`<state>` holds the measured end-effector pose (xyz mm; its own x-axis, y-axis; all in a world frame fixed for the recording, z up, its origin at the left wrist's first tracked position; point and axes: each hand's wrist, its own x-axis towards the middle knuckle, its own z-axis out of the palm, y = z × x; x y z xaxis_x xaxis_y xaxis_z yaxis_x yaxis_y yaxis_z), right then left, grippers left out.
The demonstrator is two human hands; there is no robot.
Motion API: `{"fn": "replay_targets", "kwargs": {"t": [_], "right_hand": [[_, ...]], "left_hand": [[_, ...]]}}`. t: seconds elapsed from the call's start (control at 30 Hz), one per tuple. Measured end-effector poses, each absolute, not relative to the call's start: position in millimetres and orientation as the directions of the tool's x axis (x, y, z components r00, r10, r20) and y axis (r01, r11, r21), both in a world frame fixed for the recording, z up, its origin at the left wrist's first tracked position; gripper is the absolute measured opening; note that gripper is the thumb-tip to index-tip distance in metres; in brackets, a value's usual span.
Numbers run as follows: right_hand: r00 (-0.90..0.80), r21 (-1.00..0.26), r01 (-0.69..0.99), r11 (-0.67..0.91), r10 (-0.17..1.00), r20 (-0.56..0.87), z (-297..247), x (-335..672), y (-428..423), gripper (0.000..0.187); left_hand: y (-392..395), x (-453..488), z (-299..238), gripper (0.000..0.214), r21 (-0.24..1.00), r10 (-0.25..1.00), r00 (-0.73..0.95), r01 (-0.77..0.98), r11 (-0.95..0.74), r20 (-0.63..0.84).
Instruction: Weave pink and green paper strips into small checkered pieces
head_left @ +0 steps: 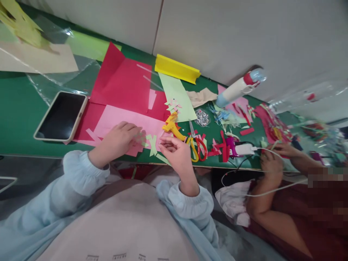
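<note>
My left hand (pixel 119 139) lies on the pink paper sheet (pixel 127 125) near the table's front edge, fingers curled over small pale green paper pieces (pixel 140 137). My right hand (pixel 175 152) hovers just right of it, fingers curled in a pinch; whatever it holds is too small to make out. Pale green paper strips (pixel 152 143) lie between the two hands. A yellow glue gun (pixel 172 128) rests just beyond my right hand, with yellow-and-red scissors (pixel 197 145) beside it.
A phone (pixel 62 116) lies at the left on the green table (pixel 19 108). Red paper sheets (pixel 122 83), a light green sheet (pixel 176 96), a yellow folded strip (pixel 176 69) and a glue bottle (pixel 239 87) lie farther back. Another person's hands (pixel 272 159) work among paper scraps and a white cable at the right.
</note>
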<state>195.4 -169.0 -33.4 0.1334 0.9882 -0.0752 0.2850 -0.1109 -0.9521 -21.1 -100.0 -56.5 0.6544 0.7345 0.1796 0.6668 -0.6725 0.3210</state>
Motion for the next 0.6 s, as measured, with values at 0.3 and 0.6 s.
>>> {"fn": "replay_targets", "kwargs": {"t": [0.3, 0.6], "right_hand": [[0.145, -0.963, 0.244, -0.110, 0.987, -0.076, -33.4, 199.3, -169.4, 0.023], [0.118, -0.996, 0.049, -0.075, 0.991, -0.069, -18.1, 198.4, -176.4, 0.024]], "left_hand": [[-107.9, -32.0, -41.7, 0.020, 0.382, 0.685, 0.552, 0.571, -0.726, 0.476], [-143.0, -51.1, -23.2, 0.020, 0.301, 0.473, 0.563, 0.375, -0.877, 0.678]]}}
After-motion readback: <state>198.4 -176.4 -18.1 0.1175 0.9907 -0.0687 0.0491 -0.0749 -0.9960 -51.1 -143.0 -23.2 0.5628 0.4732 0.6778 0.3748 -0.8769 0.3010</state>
